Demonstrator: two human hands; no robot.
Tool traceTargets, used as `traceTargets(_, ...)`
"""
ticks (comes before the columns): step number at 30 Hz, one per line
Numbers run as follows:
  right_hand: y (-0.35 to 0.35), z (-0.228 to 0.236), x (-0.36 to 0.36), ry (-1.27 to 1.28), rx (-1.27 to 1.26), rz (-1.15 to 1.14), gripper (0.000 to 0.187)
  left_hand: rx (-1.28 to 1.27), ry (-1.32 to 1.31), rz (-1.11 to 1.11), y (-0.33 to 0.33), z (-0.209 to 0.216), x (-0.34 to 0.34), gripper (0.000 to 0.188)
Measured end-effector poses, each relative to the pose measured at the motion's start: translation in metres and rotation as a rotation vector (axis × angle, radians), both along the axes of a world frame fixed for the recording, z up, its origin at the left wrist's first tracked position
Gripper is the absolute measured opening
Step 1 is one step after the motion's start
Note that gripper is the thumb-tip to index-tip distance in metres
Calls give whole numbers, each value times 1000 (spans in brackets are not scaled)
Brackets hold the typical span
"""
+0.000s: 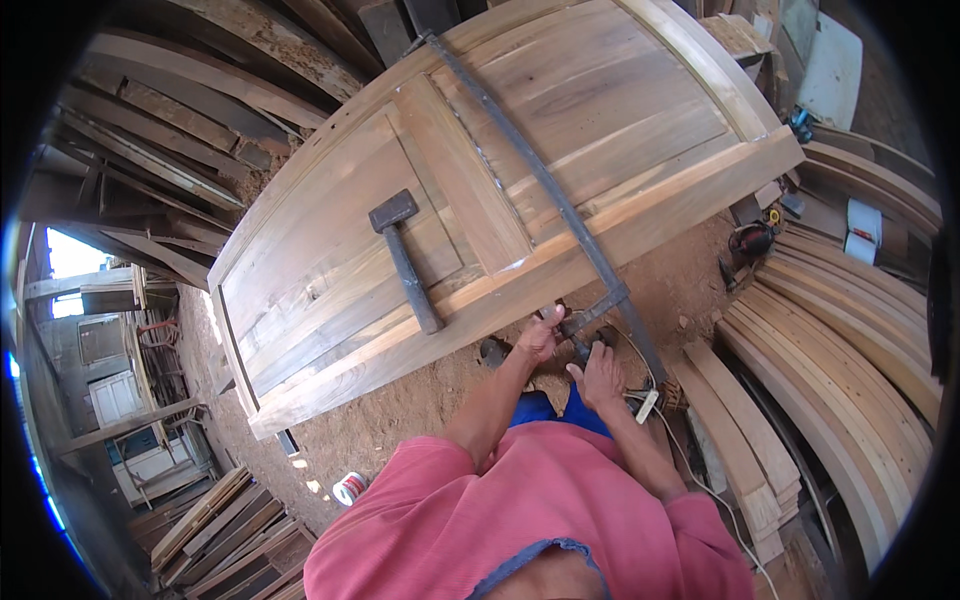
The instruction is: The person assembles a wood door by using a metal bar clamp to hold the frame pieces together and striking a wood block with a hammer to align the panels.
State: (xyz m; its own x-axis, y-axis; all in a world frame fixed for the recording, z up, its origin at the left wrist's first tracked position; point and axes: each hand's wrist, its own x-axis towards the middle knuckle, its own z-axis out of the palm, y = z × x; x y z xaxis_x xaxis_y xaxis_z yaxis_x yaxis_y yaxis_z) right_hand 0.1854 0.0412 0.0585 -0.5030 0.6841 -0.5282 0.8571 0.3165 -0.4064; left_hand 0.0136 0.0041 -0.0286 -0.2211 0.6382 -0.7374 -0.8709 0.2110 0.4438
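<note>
A large panelled wooden door (440, 200) lies in front of me. A long metal bar clamp (545, 185) runs across it, its screw end past the near edge. My left hand (540, 336) is closed at the screw end, thumb up, close below the door's edge. Just right of it, my right hand (602, 380) reaches toward the clamp's handle, thumb apart from the fingers; whether it touches is unclear. On the door's left panel rests a hammer (405, 262) with a dark block head and thick handle, its end near the front rail.
Stacked curved boards (830, 390) fill the right side, with a power tool (752, 240) beside them. A pale cable (690, 460) trails down at my right. At left are a small white tub (349, 488) on the dirt floor and piled timber (225, 525).
</note>
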Motion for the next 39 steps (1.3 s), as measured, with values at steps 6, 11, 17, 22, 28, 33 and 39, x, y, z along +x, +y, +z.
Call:
traceTargets(6, -2, -36, -3, -32, -11, -57, 38, 55, -66, 38, -1, -16, 3, 30)
traceTargets(11, 13, -31, -4, 81, -155, -13, 33, 98, -67, 114, -9, -26, 5, 33)
traceTargets(17, 42, -28, -3, 147, -531, -42, 33, 77, 10, 92, -4, -10, 15, 48)
traceTargets(22, 7, -12, -4, -10, -98, 3, 50, 2, -179, -195, -26, -28, 32, 62)
traceTargets(28, 4, -25, -3, -168, -125, -75, 42, 59, -246, -285, 0, -31, 56, 50)
traceTargets(33, 14, -28, 6, -15, -173, -19, 55, -24, -277, 195, 1, -36, 85, 10)
traceTargets(39, 23, -57, 24, 360, -354, -53, 43, -432, 8, 218, 30, 1, 87, 13)
